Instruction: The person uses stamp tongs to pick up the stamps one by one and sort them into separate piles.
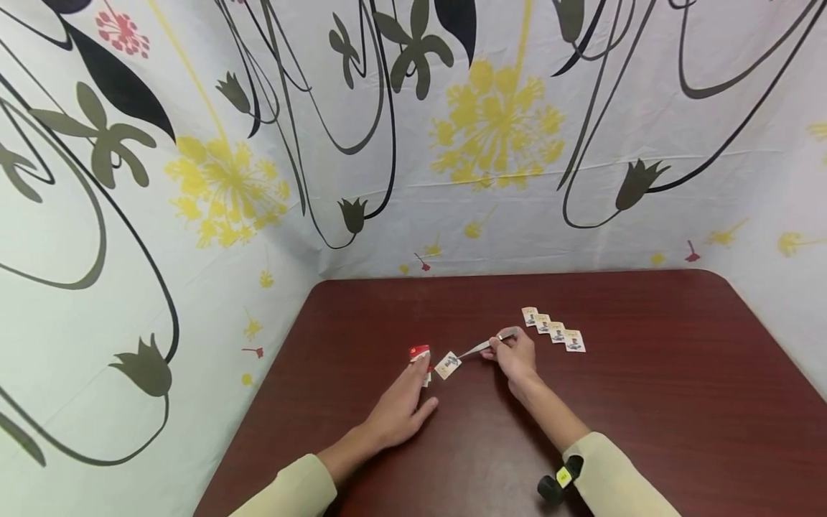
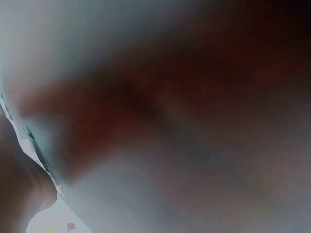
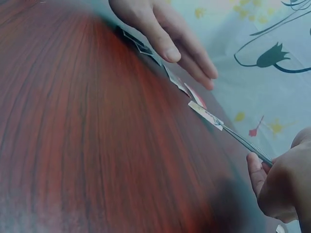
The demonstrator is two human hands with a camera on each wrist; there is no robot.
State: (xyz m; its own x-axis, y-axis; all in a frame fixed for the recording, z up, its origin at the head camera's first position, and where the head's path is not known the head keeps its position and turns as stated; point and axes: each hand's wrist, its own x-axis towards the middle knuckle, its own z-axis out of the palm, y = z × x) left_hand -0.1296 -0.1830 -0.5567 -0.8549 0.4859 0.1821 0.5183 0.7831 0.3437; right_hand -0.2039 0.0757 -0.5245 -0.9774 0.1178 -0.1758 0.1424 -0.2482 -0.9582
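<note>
Loose stamp (image 1: 446, 365) is the landmark. Right hand (image 1: 513, 359), to the right of it, pinches tweezers (image 1: 478, 348) between thumb and fingers; tips meet the stamp at its right corner and look clamped there. Left hand (image 1: 402, 406), left of and nearer than the stamp, has fingers out straight, thumb apart, over a red card (image 1: 418, 351) just left of the stamp. Can't tell if the fingertips press down on it. Four stamps (image 1: 557, 332) overlap in a slanting row, right of and beyond the loose one.

Risks, my read: grip is at one corner only, so the stamp could swing or slip out if the pinch eases. Squeezing too hard could crease or tear the corner. A low pass over the row could drag the overlapped stamps, since they look thin and light. Left fingers could nudge the card or the stamp, both being close.

Surface: dark red-brown wood-grain table (image 1: 646, 431), some sheen, running under the stamp and all round it. Beyond the stamp and to its left hangs white cloth (image 1: 400, 244) printed with yellow flowers (image 1: 497, 129) and dark stems. Left wrist view is mostly blur, no help.
</note>
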